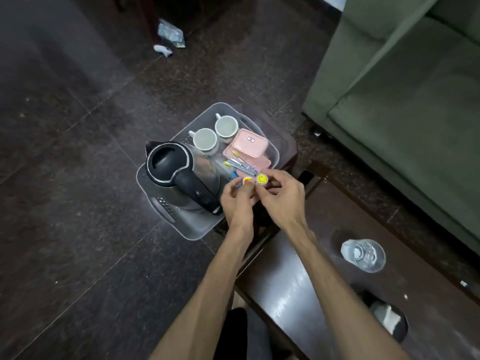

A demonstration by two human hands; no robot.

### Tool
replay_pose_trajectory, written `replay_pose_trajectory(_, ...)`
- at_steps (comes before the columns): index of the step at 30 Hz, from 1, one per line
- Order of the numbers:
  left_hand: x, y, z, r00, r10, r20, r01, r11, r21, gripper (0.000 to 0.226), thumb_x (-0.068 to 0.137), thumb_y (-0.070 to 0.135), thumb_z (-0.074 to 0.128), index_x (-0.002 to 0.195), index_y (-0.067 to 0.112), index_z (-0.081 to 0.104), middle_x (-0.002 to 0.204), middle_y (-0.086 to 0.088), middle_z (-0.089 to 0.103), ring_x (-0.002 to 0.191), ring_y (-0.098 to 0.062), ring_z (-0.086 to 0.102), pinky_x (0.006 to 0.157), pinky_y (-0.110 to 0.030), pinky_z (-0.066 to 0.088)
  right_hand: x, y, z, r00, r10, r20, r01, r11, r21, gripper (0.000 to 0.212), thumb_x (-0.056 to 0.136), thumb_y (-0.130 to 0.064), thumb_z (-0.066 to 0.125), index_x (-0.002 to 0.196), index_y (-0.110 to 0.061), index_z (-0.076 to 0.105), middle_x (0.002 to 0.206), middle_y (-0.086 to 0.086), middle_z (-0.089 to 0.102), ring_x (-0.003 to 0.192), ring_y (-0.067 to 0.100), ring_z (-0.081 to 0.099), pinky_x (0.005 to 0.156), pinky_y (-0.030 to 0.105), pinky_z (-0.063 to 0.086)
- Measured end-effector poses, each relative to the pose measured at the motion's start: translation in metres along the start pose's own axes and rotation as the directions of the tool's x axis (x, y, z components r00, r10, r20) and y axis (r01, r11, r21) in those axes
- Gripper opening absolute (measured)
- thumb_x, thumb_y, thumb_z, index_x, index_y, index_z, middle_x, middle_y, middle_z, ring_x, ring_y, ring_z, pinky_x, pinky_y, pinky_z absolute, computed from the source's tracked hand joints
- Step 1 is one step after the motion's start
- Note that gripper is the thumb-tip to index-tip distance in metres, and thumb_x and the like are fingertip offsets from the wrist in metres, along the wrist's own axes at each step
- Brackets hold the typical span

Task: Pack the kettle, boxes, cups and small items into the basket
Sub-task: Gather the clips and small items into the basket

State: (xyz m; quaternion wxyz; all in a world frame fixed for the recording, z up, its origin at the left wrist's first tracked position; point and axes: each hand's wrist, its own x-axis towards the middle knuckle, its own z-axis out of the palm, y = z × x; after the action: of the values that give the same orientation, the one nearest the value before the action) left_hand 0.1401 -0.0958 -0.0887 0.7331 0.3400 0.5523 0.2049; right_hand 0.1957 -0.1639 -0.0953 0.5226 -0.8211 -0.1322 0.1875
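Grey basket (197, 231) with upright black kettle (179, 172), two pale cups (217, 135), stacked pink boxes (249, 145), small clutter.

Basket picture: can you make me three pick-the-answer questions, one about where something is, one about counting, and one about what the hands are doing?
1. Where is the kettle?
A. On the sofa
B. In the basket
C. On the floor beside the basket

2. How many cups are in the basket?
A. Two
B. Four
C. None

3. What are the two hands doing?
A. Resting flat on the sofa
B. Lifting the kettle
C. Each pinching a small round badge over the basket

Answers:
1. B, the kettle stands inside the basket's near left part.
2. A, two pale cups sit side by side at the far end, beside the pink boxes.
3. C, the left hand holds the white badge and the right hand holds the yellow smiley badge.
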Motion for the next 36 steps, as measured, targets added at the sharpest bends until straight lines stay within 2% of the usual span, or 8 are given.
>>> replay_pose_trajectory(4, 0.019, -0.001, 0.011, 0.989, -0.049, -0.141, 0.04, 0.997, -0.069, 0.018, 0.099, 0.002, 0.06, 0.116, 0.0, 0.064, 0.122, -0.035, 0.068, 0.1, -0.033, 0.066, 0.105, -0.056, 0.052, 0.027, -0.01, 0.023, 0.996, -0.05, 0.078, 0.062, 0.986, -0.155, 0.031, 0.078, -0.011, 0.073, 0.107, -0.02, 0.078, 0.11, -0.007, 0.075, 0.082, 0.012, 0.074, 0.075, 0.037, 0.064)
replay_pose_trajectory(8, 0.033, 0.003, 0.025, 0.95, -0.068, -0.305, 0.038, 0.994, -0.104, 0.022, 0.095, 0.001, 0.057, 0.115, 0.002, 0.067, 0.117, -0.027, 0.072, 0.097, -0.031, 0.069, 0.1, -0.048, 0.056, 0.044, -0.016, 0.024, 0.978, 0.006, 0.207, 0.067, 0.937, -0.343, 0.028, 0.077, -0.028, 0.076, 0.104, -0.031, 0.074, 0.095, -0.004, 0.078, 0.084, 0.017, 0.074, 0.08, 0.036, 0.059)
replay_pose_trajectory(13, 0.041, 0.009, 0.033, 0.905, -0.061, -0.421, 0.051, 0.998, -0.035, 0.03, 0.09, 0.004, 0.057, 0.118, 0.006, 0.069, 0.113, -0.017, 0.075, 0.099, -0.03, 0.071, 0.091, -0.04, 0.058, 0.057, -0.019, 0.027, 0.941, 0.049, 0.335, 0.127, 0.867, -0.482, 0.016, 0.082, -0.032, 0.075, 0.098, -0.029, 0.075, 0.083, -0.003, 0.07, 0.084, 0.022, 0.07, 0.072, 0.031, 0.053)
replay_pose_trajectory(19, 0.043, 0.009, 0.028, 0.921, -0.03, -0.388, 0.092, 0.986, 0.142, 0.047, 0.093, 0.01, 0.058, 0.14, 0.011, 0.06, 0.134, -0.012, 0.068, 0.121, -0.028, 0.067, 0.106, -0.04, 0.051, 0.054, -0.016, 0.036, 0.905, 0.056, 0.422, 0.234, 0.763, -0.603, 0.019, 0.088, -0.025, 0.065, 0.104, -0.027, 0.074, 0.095, 0.005, 0.077, 0.097, 0.032, 0.07, 0.076, 0.037, 0.053)
replay_pose_trajectory(28, 0.032, 0.003, 0.012, 0.956, 0.088, -0.28, -0.004, 0.957, 0.289, 0.056, 0.093, 0.01, 0.051, 0.149, 0.015, 0.053, 0.149, -0.008, 0.058, 0.135, -0.024, 0.056, 0.111, -0.028, 0.042, 0.041, -0.006, 0.03, 0.942, 0.019, 0.336, 0.166, 0.843, -0.511, 0.023, 0.092, -0.044, 0.067, 0.1, -0.026, 0.077, 0.089, 0.001, 0.078, 0.091, 0.027, 0.071, 0.072, 0.032, 0.054)
replay_pose_trajectory(30, 0.029, 0.001, 0.009, 0.96, 0.109, -0.257, -0.025, 0.951, 0.307, 0.056, 0.091, 0.009, 0.052, 0.147, 0.014, 0.055, 0.146, -0.008, 0.06, 0.13, -0.023, 0.059, 0.113, -0.033, 0.044, 0.037, -0.005, 0.028, 0.951, 0.014, 0.309, 0.151, 0.85, -0.505, 0.019, 0.091, -0.041, 0.069, 0.099, -0.027, 0.078, 0.089, -0.001, 0.078, 0.091, 0.025, 0.071, 0.068, 0.028, 0.047)
replay_pose_trajectory(34, 0.02, -0.006, 0.011, 0.96, 0.155, -0.233, -0.073, 0.943, 0.325, 0.043, 0.095, 0.009, 0.06, 0.138, 0.01, 0.062, 0.128, -0.011, 0.07, 0.102, -0.016, 0.065, 0.086, -0.02, 0.048, 0.027, -0.002, 0.019, 0.963, 0.025, 0.269, 0.114, 0.865, -0.489, 0.023, 0.092, -0.048, 0.068, 0.094, -0.029, 0.079, 0.087, -0.002, 0.077, 0.086, 0.022, 0.071, 0.065, 0.026, 0.043)
replay_pose_trajectory(36, 0.015, -0.009, 0.01, 0.96, 0.18, -0.213, -0.102, 0.937, 0.333, 0.037, 0.093, 0.005, 0.059, 0.129, 0.006, 0.066, 0.123, -0.016, 0.071, 0.104, -0.024, 0.07, 0.092, -0.032, 0.055, 0.021, -0.002, 0.014, 0.971, 0.05, 0.235, 0.065, 0.887, -0.456, 0.019, 0.089, -0.045, 0.071, 0.091, -0.028, 0.079, 0.086, -0.003, 0.076, 0.082, 0.019, 0.07, 0.068, 0.028, 0.051)
